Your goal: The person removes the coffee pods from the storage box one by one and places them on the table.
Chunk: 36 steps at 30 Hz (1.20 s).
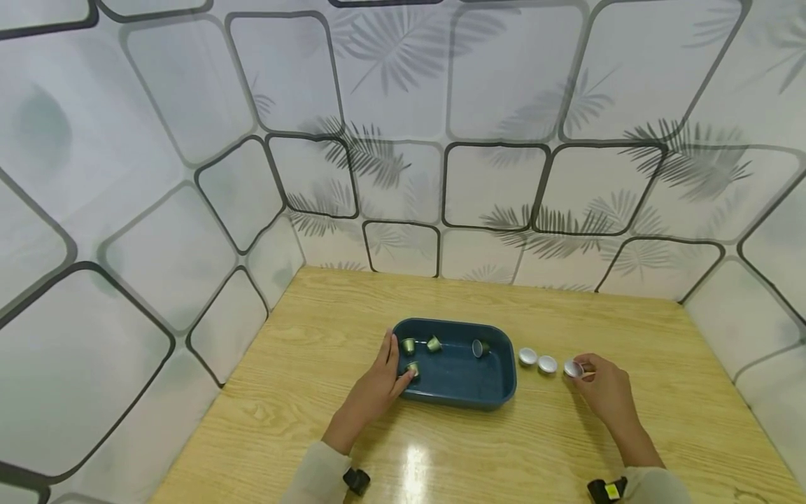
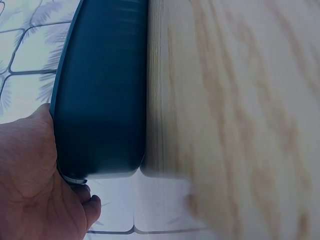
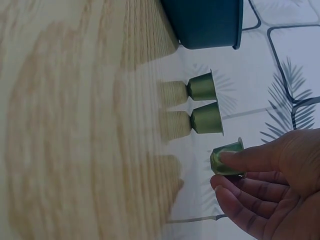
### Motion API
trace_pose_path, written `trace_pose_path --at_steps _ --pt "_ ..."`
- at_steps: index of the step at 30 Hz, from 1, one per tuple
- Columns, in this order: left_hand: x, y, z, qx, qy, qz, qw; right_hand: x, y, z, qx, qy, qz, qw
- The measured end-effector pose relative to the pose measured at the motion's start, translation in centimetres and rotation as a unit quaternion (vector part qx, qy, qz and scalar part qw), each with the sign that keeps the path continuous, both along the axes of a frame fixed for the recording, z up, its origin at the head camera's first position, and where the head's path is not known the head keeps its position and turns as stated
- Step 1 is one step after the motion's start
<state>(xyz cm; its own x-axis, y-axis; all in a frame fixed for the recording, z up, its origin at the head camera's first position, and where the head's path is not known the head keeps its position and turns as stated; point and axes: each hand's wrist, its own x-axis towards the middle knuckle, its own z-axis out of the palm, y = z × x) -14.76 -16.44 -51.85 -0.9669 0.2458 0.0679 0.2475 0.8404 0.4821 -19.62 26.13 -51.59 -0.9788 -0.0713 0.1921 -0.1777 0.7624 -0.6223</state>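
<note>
My left hand (image 1: 374, 381) holds the left end of a dark blue tray (image 1: 460, 399), thumb over the rim and fingers along the outer wall. In the left wrist view the tray's side (image 2: 105, 95) rises beside that hand (image 2: 40, 175). My right hand (image 1: 606, 388) pinches a green coffee capsule (image 3: 227, 159) between thumb and fingers, its silver lid (image 1: 573, 369) facing up. The right wrist view shows this capsule raised off the table. Two more capsules, one (image 1: 527, 357) nearest the tray and another (image 1: 547, 365) beside it, stand lid up on the table.
Several green capsules lie in the tray, among them one (image 1: 434, 344) near the back and one tipped on its side (image 1: 481, 348) at the right. The wooden table (image 1: 302, 420) meets a patterned curtain (image 1: 403, 182) at its back and sides.
</note>
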Motion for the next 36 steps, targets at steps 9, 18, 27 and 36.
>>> trace_pose_path --at_steps 9,18,27,36 --pt "0.0 0.0 0.1 0.004 -0.002 -0.001 1.0000 -0.2 -0.2 0.0 0.005 -0.007 0.007 1.000" --pt "0.1 0.1 0.6 0.001 -0.003 0.001 1.0000 -0.6 -0.2 -0.2 0.005 -0.022 0.014 1.000" --pt "0.2 0.1 0.5 0.004 -0.004 -0.003 1.0000 -0.8 -0.2 -0.3 0.001 -0.032 0.013 0.999" --pt "0.1 0.1 0.2 0.000 -0.001 -0.001 1.0000 -1.0 -0.3 -0.5 0.002 -0.037 0.016 0.999"
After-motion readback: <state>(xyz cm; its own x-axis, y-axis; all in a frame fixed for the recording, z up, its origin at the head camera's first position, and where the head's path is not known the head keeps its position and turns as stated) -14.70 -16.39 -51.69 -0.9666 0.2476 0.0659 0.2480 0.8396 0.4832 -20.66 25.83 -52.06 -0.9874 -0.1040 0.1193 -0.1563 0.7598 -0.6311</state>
